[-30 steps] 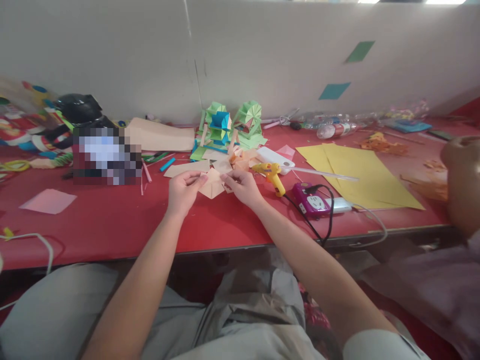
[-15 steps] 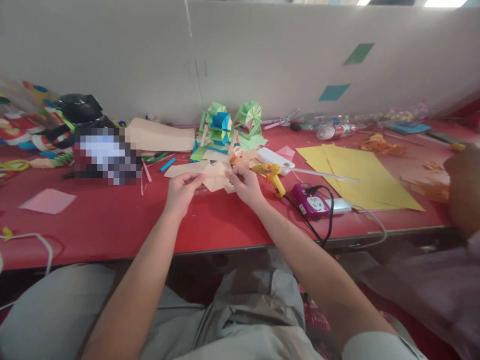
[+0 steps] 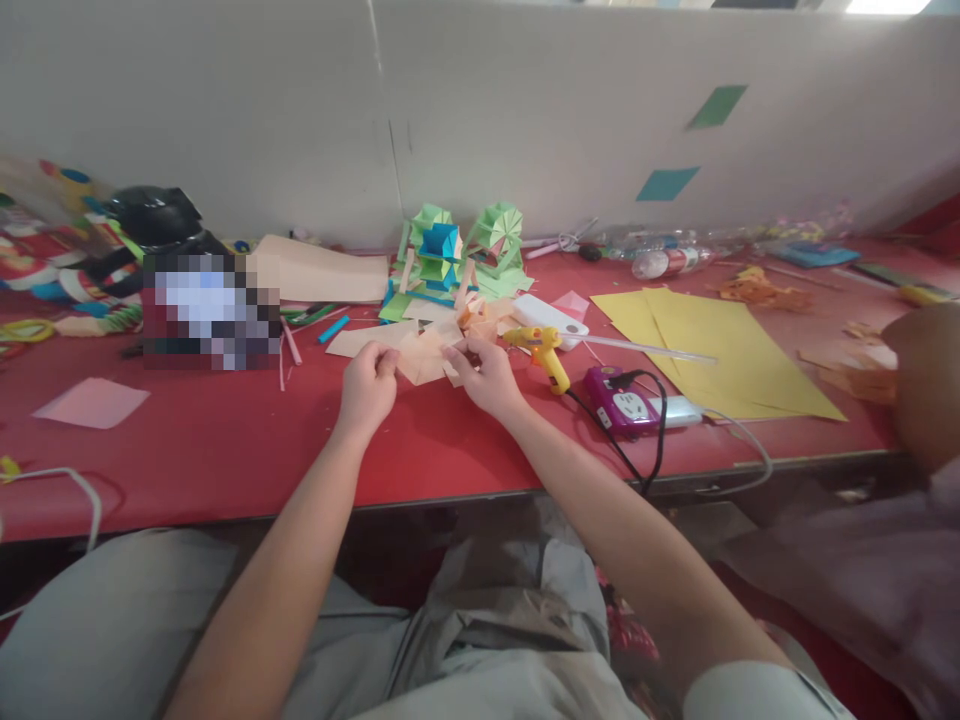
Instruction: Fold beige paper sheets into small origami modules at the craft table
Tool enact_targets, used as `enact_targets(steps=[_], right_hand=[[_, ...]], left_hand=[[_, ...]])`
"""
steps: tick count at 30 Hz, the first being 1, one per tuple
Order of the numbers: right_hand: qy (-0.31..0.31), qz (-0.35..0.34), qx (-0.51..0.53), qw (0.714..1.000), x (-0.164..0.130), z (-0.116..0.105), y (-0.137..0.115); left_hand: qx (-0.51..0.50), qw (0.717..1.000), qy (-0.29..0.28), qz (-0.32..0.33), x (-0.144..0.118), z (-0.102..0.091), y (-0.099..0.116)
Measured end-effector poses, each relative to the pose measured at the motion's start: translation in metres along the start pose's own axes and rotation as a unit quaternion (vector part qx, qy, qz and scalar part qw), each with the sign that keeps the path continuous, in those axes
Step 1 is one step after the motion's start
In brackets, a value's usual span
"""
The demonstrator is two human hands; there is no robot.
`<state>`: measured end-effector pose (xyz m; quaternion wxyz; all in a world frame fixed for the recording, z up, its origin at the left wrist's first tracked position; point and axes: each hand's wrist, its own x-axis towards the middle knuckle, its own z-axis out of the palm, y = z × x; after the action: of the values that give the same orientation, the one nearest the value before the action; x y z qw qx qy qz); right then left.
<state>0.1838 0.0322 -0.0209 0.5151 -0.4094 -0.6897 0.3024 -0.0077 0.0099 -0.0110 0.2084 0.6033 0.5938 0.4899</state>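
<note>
As L hand (image 3: pixel 369 392) sits farther left of glue gun (image 3: pixel 541 350) than a sec ago, R hand (image 3: pixel 489 380) pinches beige paper (image 3: pixel 421 362), also left of it. L grip unclear; folds prob. being adjusted.

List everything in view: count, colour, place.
Cream paper: at least 1, cream, centre
Folded paper: several, green and blue, back centre
Glue gun: 1, yellow, centre right
Power socket: 1, purple, front right
Yellow sheets: 2 visible, yellow, right
Bottles: several, clear, back right
Orange scraps: several, orange, right
Tan sheet: 1, tan, back left
Pink sheet: 1, pink, left
Clutter: uncounted, mixed, partly blurred, left
Wall squares: 2, green, teal, upper right
Table: 1, red, middle
Other person: 1, partial, right edge
Clothing: uncounted, grey, bottom
Left hand: 1, bare, beside cream paper
Right hand: 1, bare, on cream paper
</note>
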Motion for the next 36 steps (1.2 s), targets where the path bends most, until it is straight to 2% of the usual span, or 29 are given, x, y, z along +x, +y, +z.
enact_targets(steps=[7,15,19,22,25,33,36], right_hand=[[-0.041,0.011,-0.025,0.999,-0.002,-0.002,-0.001],[-0.070,0.024,-0.020,0.997,-0.002,-0.002,-0.004],[-0.089,0.013,-0.023,0.996,-0.002,-0.001,-0.003],[-0.083,0.013,-0.010,0.996,-0.002,-0.001,-0.004],[-0.083,0.021,0.013,0.996,-0.003,-0.001,-0.006],[-0.106,-0.003,0.025,0.994,-0.003,0.001,-0.011],[-0.116,0.000,0.024,0.993,-0.003,0.002,-0.015]], left_hand=[[-0.054,0.998,0.006,-0.035,0.001,-0.001,0.008],[-0.050,0.998,0.032,-0.009,0.002,0.000,0.006],[-0.136,0.989,0.041,-0.043,0.003,0.003,0.002],[-0.230,0.968,0.021,-0.095,0.002,0.005,0.005],[-0.269,0.958,0.002,-0.100,-0.001,0.006,0.011],[-0.307,0.943,0.061,-0.113,0.001,0.003,0.012],[-0.283,0.951,0.083,-0.095,0.000,0.004,0.011]])
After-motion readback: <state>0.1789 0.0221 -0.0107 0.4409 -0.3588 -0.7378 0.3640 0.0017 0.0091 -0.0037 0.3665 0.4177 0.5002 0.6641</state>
